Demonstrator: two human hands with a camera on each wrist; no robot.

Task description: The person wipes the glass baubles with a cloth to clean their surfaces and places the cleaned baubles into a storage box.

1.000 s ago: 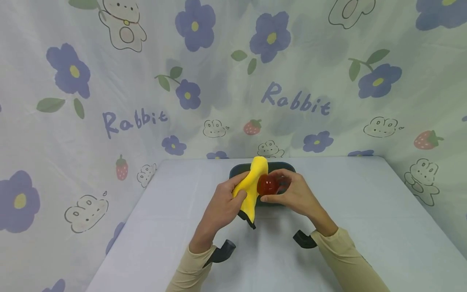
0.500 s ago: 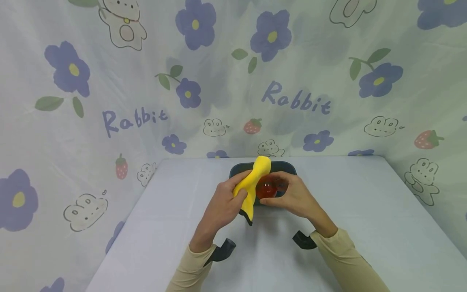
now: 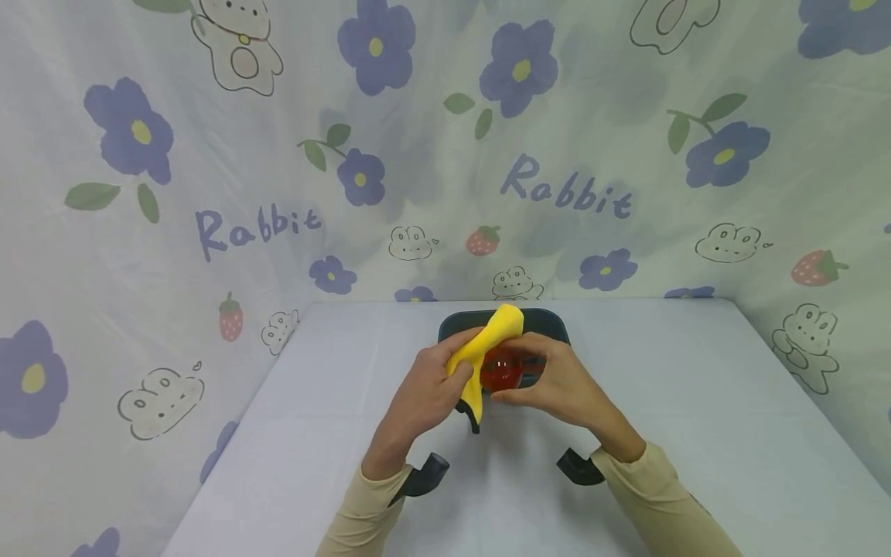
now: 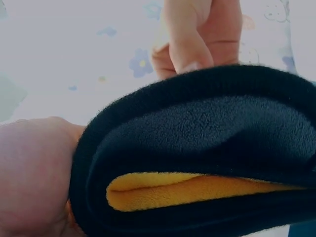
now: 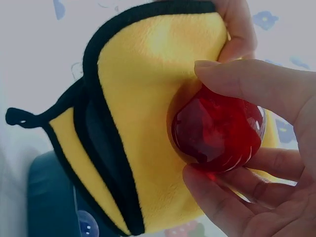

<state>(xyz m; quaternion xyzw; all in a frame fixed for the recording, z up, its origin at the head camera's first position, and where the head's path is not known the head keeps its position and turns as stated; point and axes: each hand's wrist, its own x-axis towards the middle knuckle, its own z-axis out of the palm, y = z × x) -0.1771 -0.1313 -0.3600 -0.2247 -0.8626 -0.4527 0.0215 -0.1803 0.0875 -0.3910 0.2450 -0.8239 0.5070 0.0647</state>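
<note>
Mid-wipe, by the look of it: pressed against the small red translucent faceted ball [image 5: 217,129], the yellow fleece cloth with black edging [image 5: 143,113], both held above the light grey worktop [image 3: 696,402] and just in front of the dark grey rounded tray [image 3: 550,319] at the far middle. Left hand [image 3: 425,391] curled round the bunched cloth, thumb on top. Right hand [image 3: 564,383] pinching the ball between thumb and fingertips [image 5: 247,81], grip firm on it. Cloth covering only the ball's left side; right and near faces bare and glossy. Probably underway rather than finished: ball not set down, cloth not released. In the tray, a second small clear round object [image 5: 88,226], not identifiable.
</note>
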